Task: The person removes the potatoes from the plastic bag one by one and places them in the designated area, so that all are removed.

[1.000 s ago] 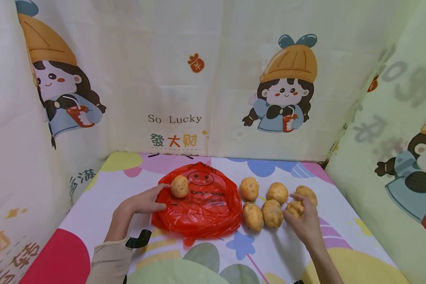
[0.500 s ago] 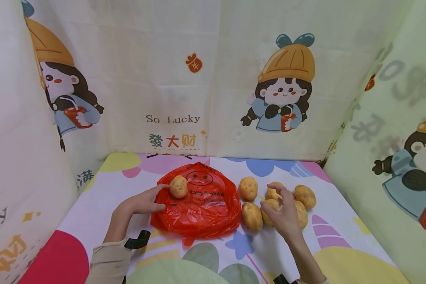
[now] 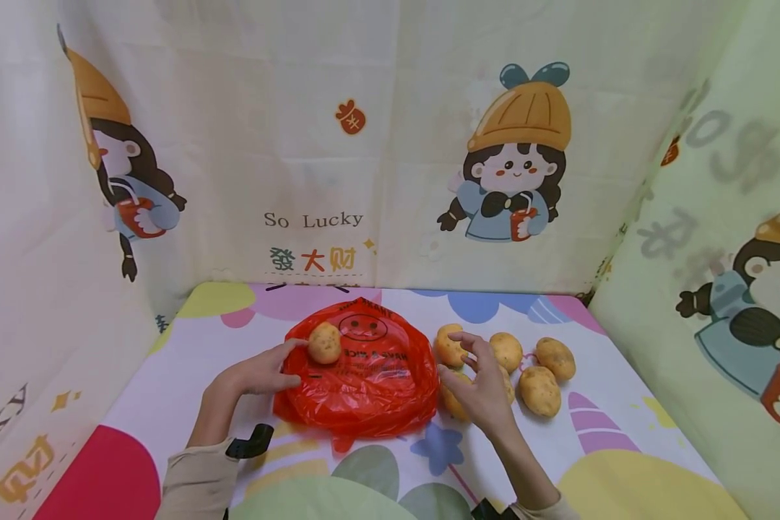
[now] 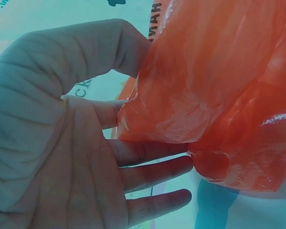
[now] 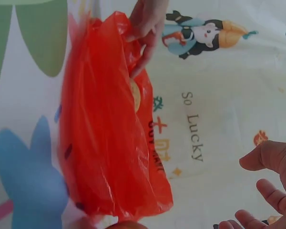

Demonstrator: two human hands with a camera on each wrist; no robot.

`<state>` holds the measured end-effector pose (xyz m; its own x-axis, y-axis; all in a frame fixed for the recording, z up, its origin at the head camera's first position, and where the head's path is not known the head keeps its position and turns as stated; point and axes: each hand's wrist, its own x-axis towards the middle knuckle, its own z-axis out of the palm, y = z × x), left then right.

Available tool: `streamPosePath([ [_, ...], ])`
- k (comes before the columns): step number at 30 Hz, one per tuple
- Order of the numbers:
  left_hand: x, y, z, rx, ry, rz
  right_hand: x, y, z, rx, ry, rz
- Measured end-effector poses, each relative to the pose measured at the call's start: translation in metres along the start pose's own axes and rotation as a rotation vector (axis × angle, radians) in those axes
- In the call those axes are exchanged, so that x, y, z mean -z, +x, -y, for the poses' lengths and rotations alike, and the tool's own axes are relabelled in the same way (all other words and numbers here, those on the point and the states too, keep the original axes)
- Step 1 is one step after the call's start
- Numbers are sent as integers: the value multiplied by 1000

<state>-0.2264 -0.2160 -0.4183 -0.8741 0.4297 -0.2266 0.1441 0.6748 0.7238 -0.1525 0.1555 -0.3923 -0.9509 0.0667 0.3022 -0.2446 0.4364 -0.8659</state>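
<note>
A red plastic bag [image 3: 364, 404] with black print lies spread on the table, a potato [image 3: 323, 344] at its left side. My left hand [image 3: 253, 373] reaches in at the bag's left rim, thumb and index finger apart; in the left wrist view their tips go behind the red plastic, while the other fingers extend straight below. My right hand [image 3: 484, 390] hovers over the potatoes beside the bag, fingers spread and holding nothing. It partly hides a potato [image 3: 451, 345] and others below it. More potatoes lie to its right, among them one [image 3: 505, 352] and another [image 3: 539, 391].
A further potato [image 3: 555, 359] lies at the far right of the group. A patterned cloth [image 3: 617, 404] covers the table. Printed curtains [image 3: 403, 173] stand behind and on both sides.
My right hand has moved left from the rightmost potatoes toward the bag, uncovering them; one potato there now sits nearer the front. The left hand stays at the bag's rim.
</note>
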Motion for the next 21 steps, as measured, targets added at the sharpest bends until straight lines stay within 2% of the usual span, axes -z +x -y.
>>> streamPosePath([
  [12, 0, -1, 3, -39, 12, -2, -30, 2, 12, -2, 87, 103],
  [21, 0, 0, 1, -12, -4, 3, -54, 9, 13, 4, 146, 176],
])
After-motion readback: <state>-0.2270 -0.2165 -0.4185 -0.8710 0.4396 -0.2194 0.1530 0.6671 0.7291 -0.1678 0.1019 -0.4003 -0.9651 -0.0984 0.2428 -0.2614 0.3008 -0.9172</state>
